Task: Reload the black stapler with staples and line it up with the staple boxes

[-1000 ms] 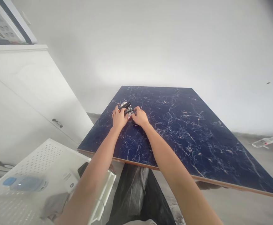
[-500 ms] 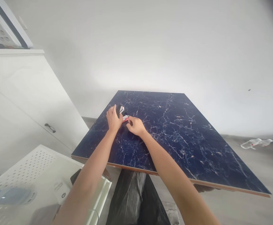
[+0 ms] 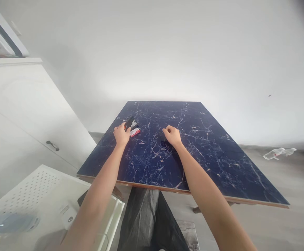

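My left hand (image 3: 121, 135) is curled round a small black object (image 3: 130, 122) with a silvery-grey part and a bit of orange at its edge; its exact kind is unclear. Close against it, by my left thumb, lies a small red-and-white box (image 3: 135, 132) on the dark blue marbled table (image 3: 152, 164). Further right, my right hand (image 3: 172, 135) is closed, thumb against curled fingers, low over the tabletop. Whatever those fingers may hold is hidden. A dark shadow falls on the table under that hand.
To the left stand a white cabinet (image 3: 42, 115) with a dark handle (image 3: 53, 145) and a low white perforated unit (image 3: 34, 188) carrying a blue-capped plastic bottle (image 3: 13, 223). A pale wall rises behind the table. Clear plastic bottles (image 3: 274, 153) lie on the floor at right.
My right hand has moved right, away from the red-and-white box and my left hand. My left hand stays with the black object, which appears tilted differently. The view has shifted slightly.
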A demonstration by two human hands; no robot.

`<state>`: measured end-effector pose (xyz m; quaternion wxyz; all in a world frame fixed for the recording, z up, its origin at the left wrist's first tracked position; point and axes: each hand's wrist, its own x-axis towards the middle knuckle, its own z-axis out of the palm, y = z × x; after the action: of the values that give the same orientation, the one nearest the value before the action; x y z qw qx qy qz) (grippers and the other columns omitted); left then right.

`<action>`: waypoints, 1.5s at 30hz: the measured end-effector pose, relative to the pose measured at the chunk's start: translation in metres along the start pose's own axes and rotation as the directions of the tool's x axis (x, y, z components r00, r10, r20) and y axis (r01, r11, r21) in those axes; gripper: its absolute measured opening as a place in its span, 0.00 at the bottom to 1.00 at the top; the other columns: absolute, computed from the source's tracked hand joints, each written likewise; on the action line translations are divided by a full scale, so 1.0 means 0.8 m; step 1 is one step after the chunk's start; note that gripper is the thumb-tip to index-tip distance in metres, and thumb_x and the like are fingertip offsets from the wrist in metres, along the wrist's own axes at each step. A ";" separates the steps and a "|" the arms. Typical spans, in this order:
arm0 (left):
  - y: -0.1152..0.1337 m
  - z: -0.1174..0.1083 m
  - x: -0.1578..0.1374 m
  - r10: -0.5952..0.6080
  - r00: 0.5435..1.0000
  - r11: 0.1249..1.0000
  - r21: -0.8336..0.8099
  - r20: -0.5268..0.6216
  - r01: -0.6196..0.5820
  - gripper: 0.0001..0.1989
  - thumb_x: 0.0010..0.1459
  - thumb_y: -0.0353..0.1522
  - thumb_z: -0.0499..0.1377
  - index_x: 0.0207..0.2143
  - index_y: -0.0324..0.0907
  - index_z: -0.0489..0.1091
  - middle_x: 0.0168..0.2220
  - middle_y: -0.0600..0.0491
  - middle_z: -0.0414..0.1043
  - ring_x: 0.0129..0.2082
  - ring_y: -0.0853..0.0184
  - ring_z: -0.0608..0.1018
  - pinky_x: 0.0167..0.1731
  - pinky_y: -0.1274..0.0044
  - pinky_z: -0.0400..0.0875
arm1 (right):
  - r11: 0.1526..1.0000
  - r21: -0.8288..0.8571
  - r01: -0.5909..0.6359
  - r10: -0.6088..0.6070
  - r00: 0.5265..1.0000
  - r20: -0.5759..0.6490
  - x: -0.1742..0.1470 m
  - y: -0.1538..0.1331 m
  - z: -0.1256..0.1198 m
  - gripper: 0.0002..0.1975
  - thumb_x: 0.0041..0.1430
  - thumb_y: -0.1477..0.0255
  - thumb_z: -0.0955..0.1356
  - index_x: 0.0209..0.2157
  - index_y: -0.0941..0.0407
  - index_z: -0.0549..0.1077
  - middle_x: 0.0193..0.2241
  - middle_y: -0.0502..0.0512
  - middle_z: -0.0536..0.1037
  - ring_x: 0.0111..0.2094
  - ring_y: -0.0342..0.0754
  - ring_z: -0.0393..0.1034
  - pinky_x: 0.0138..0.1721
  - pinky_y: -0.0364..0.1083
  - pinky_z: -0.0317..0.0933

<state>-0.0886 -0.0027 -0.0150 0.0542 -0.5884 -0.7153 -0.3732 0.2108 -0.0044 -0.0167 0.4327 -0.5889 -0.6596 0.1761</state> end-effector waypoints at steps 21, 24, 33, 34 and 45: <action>-0.027 0.038 0.091 -0.022 0.944 0.824 -0.529 0.329 0.204 0.21 0.62 0.42 0.53 0.47 0.41 0.79 0.51 0.50 0.79 0.52 0.57 0.77 0.55 0.69 0.67 | 0.970 -0.161 0.184 -0.151 0.969 0.197 -0.005 -0.003 0.019 0.12 0.61 0.64 0.66 0.24 0.53 0.68 0.23 0.49 0.74 0.26 0.46 0.65 0.32 0.44 0.54; -0.026 0.044 0.092 0.041 0.906 0.789 -0.569 0.421 0.229 0.23 0.59 0.46 0.57 0.46 0.41 0.79 0.47 0.50 0.80 0.46 0.56 0.80 0.49 0.69 0.71 | 0.973 -0.144 0.180 -0.147 0.966 0.214 -0.003 -0.002 0.020 0.13 0.60 0.63 0.67 0.24 0.53 0.68 0.23 0.48 0.74 0.26 0.45 0.65 0.31 0.43 0.53; 0.061 0.036 0.014 0.379 0.712 0.757 -0.641 0.591 0.130 0.24 0.60 0.48 0.58 0.51 0.43 0.78 0.49 0.49 0.80 0.47 0.55 0.80 0.50 0.67 0.70 | 0.994 0.093 -0.059 0.065 0.996 -0.058 -0.004 0.000 0.002 0.15 0.63 0.58 0.63 0.32 0.53 0.73 0.28 0.51 0.78 0.30 0.48 0.68 0.35 0.44 0.56; 0.074 0.033 -0.001 0.437 0.691 0.747 -0.660 0.576 0.078 0.24 0.63 0.49 0.56 0.51 0.44 0.77 0.51 0.49 0.79 0.49 0.54 0.79 0.52 0.67 0.69 | 0.988 0.123 -0.097 0.108 0.990 -0.090 -0.007 0.002 -0.003 0.16 0.64 0.57 0.62 0.32 0.54 0.73 0.29 0.51 0.78 0.31 0.48 0.68 0.36 0.45 0.57; 0.109 0.017 -0.063 0.385 0.788 0.879 -0.450 0.481 -0.155 0.34 0.72 0.50 0.33 0.65 0.48 0.66 0.64 0.50 0.68 0.65 0.54 0.65 0.64 0.61 0.54 | 0.980 0.196 -0.033 0.001 0.987 0.161 -0.043 0.002 -0.031 0.22 0.67 0.59 0.56 0.33 0.54 0.76 0.31 0.52 0.79 0.33 0.49 0.71 0.37 0.44 0.61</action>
<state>0.0083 -0.0322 -0.0101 -0.2200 -0.7678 -0.5175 -0.3070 0.2284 -0.0432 -0.0164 0.4329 -0.5324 -0.6666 0.2912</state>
